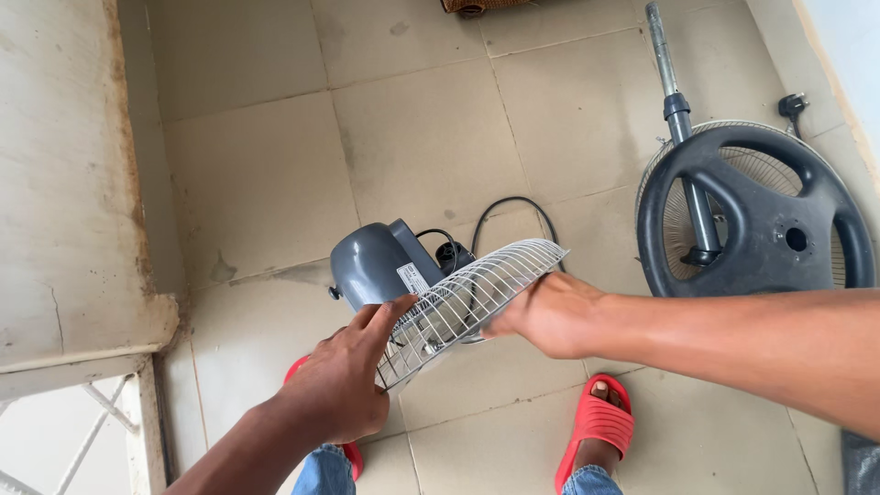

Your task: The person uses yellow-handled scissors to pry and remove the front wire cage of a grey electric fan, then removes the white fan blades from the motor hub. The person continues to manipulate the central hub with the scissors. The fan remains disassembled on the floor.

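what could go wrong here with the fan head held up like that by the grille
1. Both the left hand and right hand grip the thin wire grille, so the heavier grey motor housing might tip or bend the wires.
2. Fingers poke through the grille and could get pinched.
3. The black cord trails on the tiled floor near the red sandals; it may snag a foot.
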